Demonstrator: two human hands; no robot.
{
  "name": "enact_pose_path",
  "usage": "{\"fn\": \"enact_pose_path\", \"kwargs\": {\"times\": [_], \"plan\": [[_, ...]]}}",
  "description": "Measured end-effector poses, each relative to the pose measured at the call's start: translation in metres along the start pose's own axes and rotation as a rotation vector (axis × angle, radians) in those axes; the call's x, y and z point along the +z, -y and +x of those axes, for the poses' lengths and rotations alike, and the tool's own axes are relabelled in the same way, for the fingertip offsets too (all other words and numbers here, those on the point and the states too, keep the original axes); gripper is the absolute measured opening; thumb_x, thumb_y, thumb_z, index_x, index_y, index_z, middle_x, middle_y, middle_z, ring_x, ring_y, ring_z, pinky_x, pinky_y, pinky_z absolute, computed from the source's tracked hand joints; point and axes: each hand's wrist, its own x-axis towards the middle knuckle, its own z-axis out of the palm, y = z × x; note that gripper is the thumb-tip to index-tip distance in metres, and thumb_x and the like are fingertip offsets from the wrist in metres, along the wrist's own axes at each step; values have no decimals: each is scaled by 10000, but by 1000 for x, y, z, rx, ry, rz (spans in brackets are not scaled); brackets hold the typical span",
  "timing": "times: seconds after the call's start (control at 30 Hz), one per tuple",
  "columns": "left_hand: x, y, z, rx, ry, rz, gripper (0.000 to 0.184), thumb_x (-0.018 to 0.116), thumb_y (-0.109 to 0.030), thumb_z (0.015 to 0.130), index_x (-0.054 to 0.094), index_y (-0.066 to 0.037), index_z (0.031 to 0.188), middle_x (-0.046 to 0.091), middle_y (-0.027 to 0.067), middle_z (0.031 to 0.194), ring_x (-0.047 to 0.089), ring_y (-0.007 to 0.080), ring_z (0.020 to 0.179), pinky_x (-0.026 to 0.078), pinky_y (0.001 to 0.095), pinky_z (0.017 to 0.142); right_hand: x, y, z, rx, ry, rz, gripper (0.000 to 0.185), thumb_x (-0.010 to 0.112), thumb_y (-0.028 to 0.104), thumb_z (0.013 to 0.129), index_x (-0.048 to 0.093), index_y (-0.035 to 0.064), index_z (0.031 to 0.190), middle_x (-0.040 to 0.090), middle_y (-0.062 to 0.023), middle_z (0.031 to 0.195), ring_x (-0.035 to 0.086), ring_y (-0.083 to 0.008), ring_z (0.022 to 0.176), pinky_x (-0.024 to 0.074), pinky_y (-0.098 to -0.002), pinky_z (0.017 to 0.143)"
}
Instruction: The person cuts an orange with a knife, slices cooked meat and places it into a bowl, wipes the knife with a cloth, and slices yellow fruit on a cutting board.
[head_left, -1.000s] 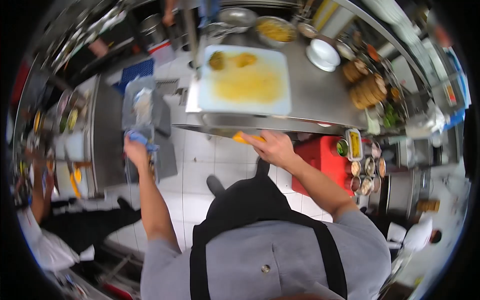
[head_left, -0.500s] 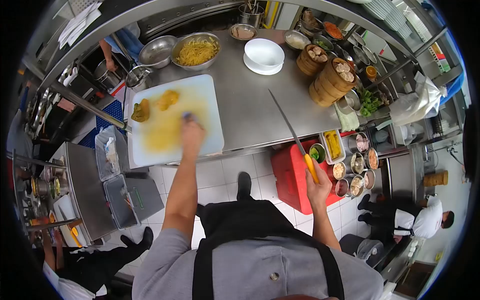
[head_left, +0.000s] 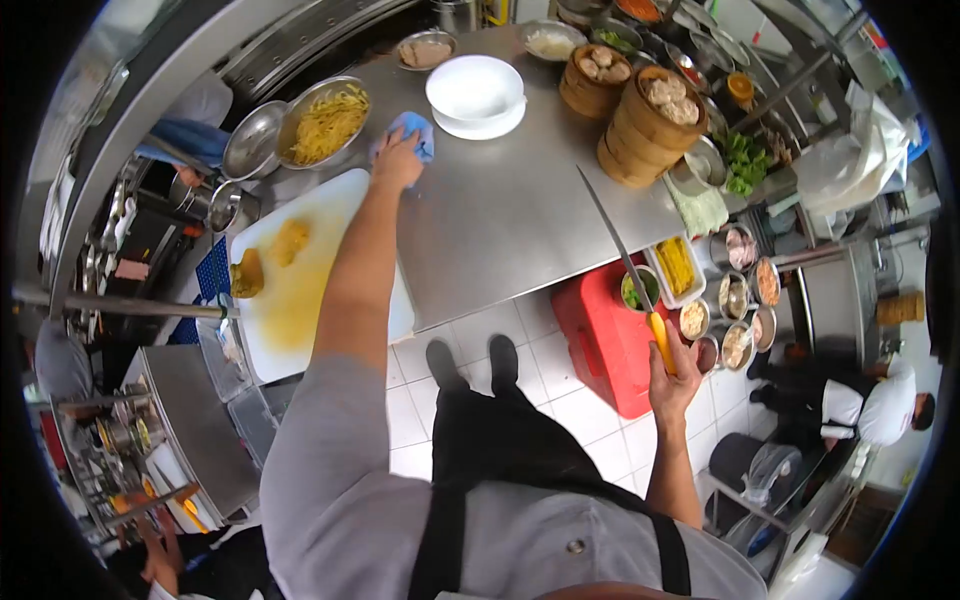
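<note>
My left hand (head_left: 398, 162) reaches to the back of the steel counter (head_left: 470, 230), fingers closed over a blue cloth (head_left: 416, 134) pressed against the surface. Just right of it stands a white bowl (head_left: 475, 88) on a white plate. Under my left forearm lies a white cutting board (head_left: 385, 290), wet with yellow juice, bearing a yellow-green chunk (head_left: 246, 274) and a soft yellow piece (head_left: 290, 241). My right hand (head_left: 676, 372) is wrapped round the yellow handle of a long knife (head_left: 615, 235), its blade pointing up and away over the counter's front edge.
A metal bowl of yellow strips (head_left: 328, 124) and bamboo steamers (head_left: 640, 160) with dumplings line the back. A red box (head_left: 600, 350) and several ingredient pots (head_left: 738, 345) stand at right, below the counter edge. Another person (head_left: 870, 400) is at far right; another's hands (head_left: 160, 550) show lower left.
My left hand has moved from the cutting board, up and right, to the back of the counter with the blue cloth. The knife stays in my right hand. My view has shifted.
</note>
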Motion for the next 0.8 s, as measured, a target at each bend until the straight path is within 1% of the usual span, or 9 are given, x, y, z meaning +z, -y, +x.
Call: {"fn": "enact_pose_path", "kwargs": {"times": [0.1, 0.2, 0.27, 0.3, 0.33, 0.53, 0.57, 0.67, 0.8], "plan": [[32, 4, -9, -42, 149, 104, 610, 568, -142, 896, 502, -227, 1496, 472, 62, 1513, 413, 331, 1391, 334, 570, 1136, -7, -11, -28, 110, 7, 8, 454, 754, -28, 849, 686, 34, 1293, 715, -135, 912, 641, -182, 741, 522, -299, 719], [17, -71, -136, -125, -15, -18, 519, 601, -170, 888, 589, -236, 1402, 500, 77, 1485, 376, 330, 1413, 278, 629, 1128, -11, -19, -57, 240, -44, 10, 469, 774, -6, 838, 687, 49, 1295, 693, -168, 862, 650, -198, 700, 529, -308, 669], [37, -131, -239, 168, 33, -312, 329, 636, -117, 834, 720, -209, 1139, 568, 69, 1395, 479, 363, 1279, 288, 660, 1070, -14, -12, -57, 161, -132, 36, 472, 774, -11, 837, 683, 41, 1296, 654, -136, 802, 623, -187, 673, 515, -306, 645], [46, -140, -269, 686, 191, -301, 368, 651, -96, 804, 724, -197, 1150, 592, 67, 1344, 494, 351, 1245, 345, 607, 1036, -17, -9, -52, 159, -143, 32, 472, 774, -11, 837, 683, 41, 1296, 654, -136, 802, 623, -187, 673, 515, -306, 645], [38, -156, -263, 706, 195, -305, 368, 651, -96, 804, 724, -197, 1150, 592, 67, 1344, 494, 351, 1245, 345, 607, 1036, -23, -1, -50, 180, -140, -3, 474, 774, -16, 835, 682, 39, 1297, 639, -122, 788, 603, -182, 657, 505, -304, 631], [15, -193, -92, 195, -193, -194, 416, 661, -99, 829, 719, -213, 1225, 560, 87, 1315, 497, 357, 1204, 443, 512, 980, -32, -4, -31, 109, -207, -7, 488, 763, -32, 840, 671, 36, 1314, 617, -81, 769, 573, -159, 648, 481, -288, 622], [19, -187, -95, 191, -189, -191, 416, 661, -99, 829, 719, -213, 1225, 560, 87, 1315, 497, 357, 1204, 443, 512, 980, -28, -2, -27, 180, -180, 52, 463, 726, -51, 868, 646, -12, 1322, 664, -127, 982, 602, -200, 936, 471, -302, 829], [28, -189, -123, 313, 164, -174, 418, 652, -133, 859, 676, -204, 1271, 544, 96, 1349, 488, 372, 1236, 476, 534, 970, -16, -5, -12, 50, -238, 10, 463, 755, -22, 862, 666, 11, 1314, 690, -102, 852, 614, -132, 723, 505, -270, 697], [-8, -162, -208, 343, 397, -142, 352, 625, -205, 904, 664, -180, 1253, 616, 141, 1296, 592, 404, 1153, 544, 555, 893, -12, 10, -9, 115, -115, 80, 458, 745, -15, 876, 655, 0, 1325, 712, -117, 900, 632, -139, 772, 516, -274, 758]]}}
